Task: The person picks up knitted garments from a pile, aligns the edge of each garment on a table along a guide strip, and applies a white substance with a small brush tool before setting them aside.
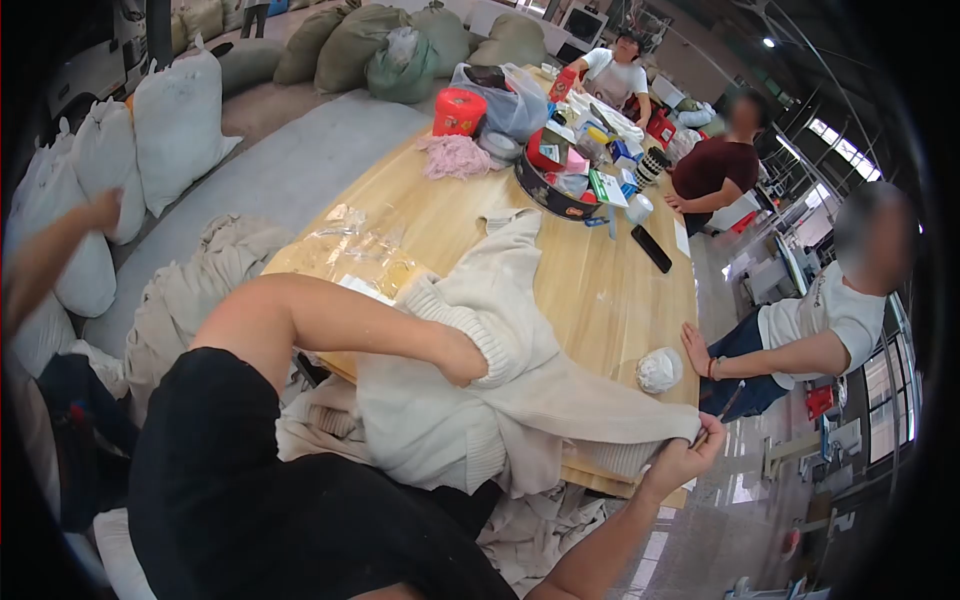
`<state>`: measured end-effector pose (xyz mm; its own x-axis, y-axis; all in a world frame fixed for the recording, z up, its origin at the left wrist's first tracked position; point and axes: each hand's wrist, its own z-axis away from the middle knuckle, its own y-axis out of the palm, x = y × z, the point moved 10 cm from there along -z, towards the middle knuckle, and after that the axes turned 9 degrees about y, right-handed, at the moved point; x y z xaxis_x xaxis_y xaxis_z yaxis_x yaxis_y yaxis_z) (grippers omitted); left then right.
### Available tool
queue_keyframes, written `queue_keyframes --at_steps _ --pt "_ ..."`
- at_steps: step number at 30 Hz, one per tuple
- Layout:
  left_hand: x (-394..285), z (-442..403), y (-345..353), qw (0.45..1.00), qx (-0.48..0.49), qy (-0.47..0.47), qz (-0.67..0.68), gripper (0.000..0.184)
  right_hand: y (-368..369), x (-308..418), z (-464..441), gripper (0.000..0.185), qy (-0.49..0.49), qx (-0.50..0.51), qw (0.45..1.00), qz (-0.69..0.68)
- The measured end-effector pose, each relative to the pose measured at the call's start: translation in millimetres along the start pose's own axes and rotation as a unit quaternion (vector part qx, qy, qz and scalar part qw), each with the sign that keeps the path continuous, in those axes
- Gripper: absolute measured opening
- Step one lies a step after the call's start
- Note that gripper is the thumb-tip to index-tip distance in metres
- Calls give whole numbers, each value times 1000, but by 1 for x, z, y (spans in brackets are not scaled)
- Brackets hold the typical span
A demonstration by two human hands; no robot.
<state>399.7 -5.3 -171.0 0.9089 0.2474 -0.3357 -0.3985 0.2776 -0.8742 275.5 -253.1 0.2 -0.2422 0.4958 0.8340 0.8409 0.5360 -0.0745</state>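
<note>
A cream knitted sweater lies spread over the near end of the table, with its ribbed edges showing. My left hand reaches in under a ribbed edge of it, and the knit hides the fingers. At the right, my right hand is closed on the end of the stretched-out sleeve, beside the table's edge. Just above that sleeve sits a small white wrapped roll. More beige knitwear hangs or lies below the table.
The wooden table carries a black phone, a round black tin full of small items, pink yarn and clear plastic. White sacks stand left. Several people are around; one person's hand rests on the right edge.
</note>
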Motion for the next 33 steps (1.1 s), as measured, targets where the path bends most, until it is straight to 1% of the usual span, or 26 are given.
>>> queue_keyframes --at_steps 1,2,4,5,6,7,8,9,10,11,13,15,17,18,19,20,21,22,23,24,25,27,29,30,32,33 --pt "3 -3 -3 1000 -7 -7 -28 32 0 6 1 12 -21 -18 1000 2" --pt "10 -8 3 1000 -7 -7 -23 32 0 7 0 12 -19 -14 1000 5" --pt "17 -21 -4 992 -88 27 -89 32 -4 3 -3 16 5 -7 1000 2" --pt "5 -12 -15 992 -86 26 -88 32 -5 2 -5 16 7 -7 1000 2" --pt "7 1 -25 993 -96 -49 40 38 -5 3 -6 15 0 -3 1000 -2" --pt "-3 25 -40 973 -106 -123 165 45 -6 2 -6 14 -8 0 1000 -7" --pt "-16 49 -52 931 -114 -194 287 54 -8 0 -9 14 -7 -3 1000 -9" --pt "-18 55 -71 924 -154 -188 294 51 -5 3 -12 12 -36 16 999 29" --pt "-10 54 -96 931 -204 -170 252 49 -1 6 -16 10 -66 34 995 70" --pt "3 50 -124 933 -252 -159 204 47 -2 6 -24 10 -68 31 994 74" --pt "41 40 -175 926 -320 -171 104 43 4 17 -40 13 -105 23 992 63" --pt "86 31 -218 911 -354 -211 22 39 14 35 -59 14 -145 2 983 117" --pt "125 34 -252 893 -370 -255 -23 35 32 36 -77 18 -186 22 981 59" --pt "139 42 -268 879 -398 -261 -35 33 43 34 -83 21 -186 29 977 103" --pt "148 53 -281 861 -439 -252 -49 31 55 30 -85 24 -194 45 974 110" --pt "155 76 -299 789 -576 -177 -118 36 66 30 -82 25 -195 57 970 132" --pt "119 104 -294 811 -580 -83 -10 39 74 23 -74 26 -194 73 966 154" --pt "173 104 -269 793 -563 -70 220 33 79 6 -63 26 -174 95 967 159" --pt "179 111 -241 774 -501 -14 387 54 88 -3 -46 26 -207 129 951 190" --pt "191 132 -198 757 -495 -93 416 39 97 -11 -30 26 -244 163 931 215" --pt "184 156 -158 737 -487 -171 436 25 95 -33 -18 26 -236 182 932 208" --pt "198 178 -78 732 -417 -215 494 25 99 -111 13 29 -162 264 889 336" --pt "203 199 -16 706 -389 -307 506 22 98 -127 49 33 -232 293 870 322" --pt "200 209 1 697 -394 -318 507 22 97 -127 58 33 -235 304 869 313" --pt "190 211 33 687 -358 -313 550 21 90 -132 67 38 -185 311 878 315" --pt "188 214 41 683 -359 -316 552 21 88 -129 72 38 -187 316 876 313"
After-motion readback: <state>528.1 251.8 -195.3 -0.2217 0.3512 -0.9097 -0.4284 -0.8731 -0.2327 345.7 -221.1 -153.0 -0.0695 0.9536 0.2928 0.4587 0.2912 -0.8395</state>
